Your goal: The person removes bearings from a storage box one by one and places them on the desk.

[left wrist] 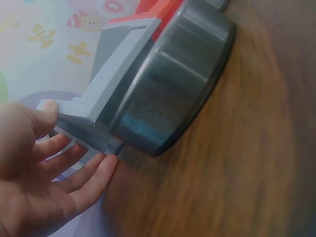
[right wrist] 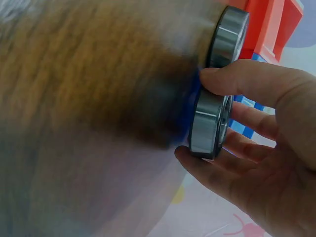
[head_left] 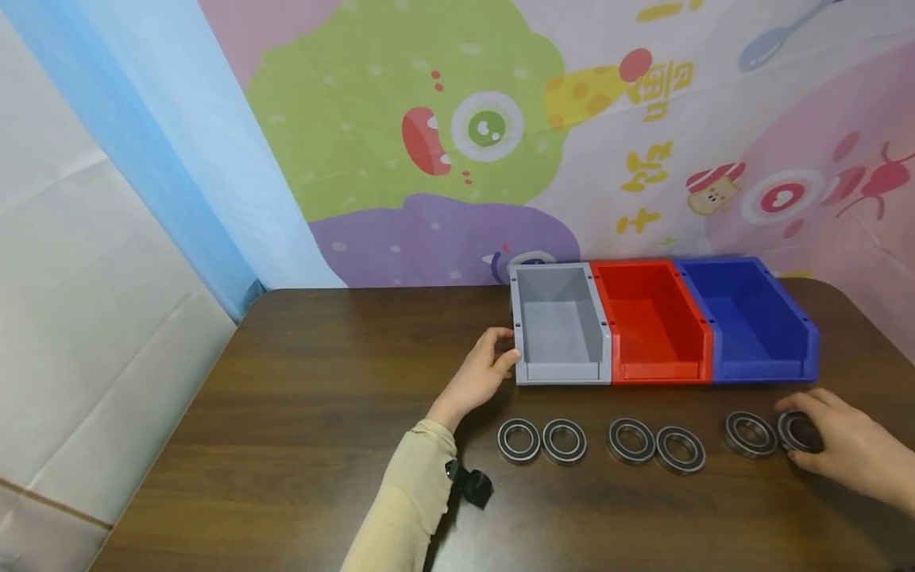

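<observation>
My left hand [head_left: 480, 375] rests at the front left corner of the grey bin [head_left: 565, 372]. In the left wrist view its thumb touches the bin's edge, and the loosely bent fingers lie along the side. My right hand [head_left: 851, 441] grips the rightmost bearing [head_left: 799, 431] between thumb and fingers, down at the table. The right wrist view shows this bearing [right wrist: 205, 126] edge-on. Just left of it lies another bearing [head_left: 750, 434]. Two more bearings [head_left: 631, 441] [head_left: 681, 450] lie before the red bin, and two [head_left: 519, 441] [head_left: 564, 442] before the grey one.
A red bin [head_left: 661, 371] and a blue bin [head_left: 765, 370] stand against the grey bin in one row. They sit at the back of the brown wooden table [head_left: 322, 397]. Behind it hangs a cartoon-print cloth [head_left: 400, 103]. A black strap-on device [head_left: 472, 485] is on the left wrist.
</observation>
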Demonstrator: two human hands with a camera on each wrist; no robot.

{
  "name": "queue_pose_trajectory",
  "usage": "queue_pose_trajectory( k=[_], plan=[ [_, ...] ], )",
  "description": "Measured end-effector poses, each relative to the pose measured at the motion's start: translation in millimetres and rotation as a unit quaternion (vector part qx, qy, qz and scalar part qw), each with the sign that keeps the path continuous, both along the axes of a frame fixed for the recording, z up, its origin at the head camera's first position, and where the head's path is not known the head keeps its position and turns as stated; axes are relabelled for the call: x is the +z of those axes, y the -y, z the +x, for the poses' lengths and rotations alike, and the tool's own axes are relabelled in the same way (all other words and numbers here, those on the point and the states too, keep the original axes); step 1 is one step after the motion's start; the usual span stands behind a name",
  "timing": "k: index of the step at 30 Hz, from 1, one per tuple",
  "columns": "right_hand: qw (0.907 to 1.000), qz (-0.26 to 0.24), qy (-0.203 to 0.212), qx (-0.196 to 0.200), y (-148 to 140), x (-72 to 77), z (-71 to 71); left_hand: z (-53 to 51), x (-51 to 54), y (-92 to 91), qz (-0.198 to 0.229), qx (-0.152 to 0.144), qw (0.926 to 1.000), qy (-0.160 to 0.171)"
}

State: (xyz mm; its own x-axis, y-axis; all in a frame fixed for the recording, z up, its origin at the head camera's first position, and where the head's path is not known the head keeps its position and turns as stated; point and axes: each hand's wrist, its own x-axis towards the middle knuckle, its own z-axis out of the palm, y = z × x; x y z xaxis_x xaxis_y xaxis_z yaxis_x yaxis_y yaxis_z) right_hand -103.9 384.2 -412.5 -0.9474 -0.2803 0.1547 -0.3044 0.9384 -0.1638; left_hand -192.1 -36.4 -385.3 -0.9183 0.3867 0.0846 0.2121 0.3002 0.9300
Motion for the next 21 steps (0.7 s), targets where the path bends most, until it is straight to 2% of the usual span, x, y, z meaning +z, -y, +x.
queue_pose_trajectory(
  k=[2,5,14,17,21],
  plan=[
    [0.9997,0.001,0.025,-0.006,0,0.3,1.2,-0.2,0.3,0.0,0.0,-0.001,1.0,-0.001],
    [0.9991,-0.001,0.042,-0.007,1,1.3,2.4,-0.5,0.3,0.2,0.0,-0.001,1.0,-0.004],
    [0.9986,0.011,0.052,0.0,2,1.7,1.5,-2.8,-1.4,0.3,-0.005,0.002,1.0,-0.007],
    [0.9989,0.017,0.044,0.008,1,-0.4,1.1,-11.6,-14.6,0.2,0.0,0.003,1.0,-0.006],
    [0.9979,0.025,0.059,0.012,0,-3.3,-0.3,-22.4,-33.0,0.1,-0.002,0.009,0.9999,-0.004]
  ],
)
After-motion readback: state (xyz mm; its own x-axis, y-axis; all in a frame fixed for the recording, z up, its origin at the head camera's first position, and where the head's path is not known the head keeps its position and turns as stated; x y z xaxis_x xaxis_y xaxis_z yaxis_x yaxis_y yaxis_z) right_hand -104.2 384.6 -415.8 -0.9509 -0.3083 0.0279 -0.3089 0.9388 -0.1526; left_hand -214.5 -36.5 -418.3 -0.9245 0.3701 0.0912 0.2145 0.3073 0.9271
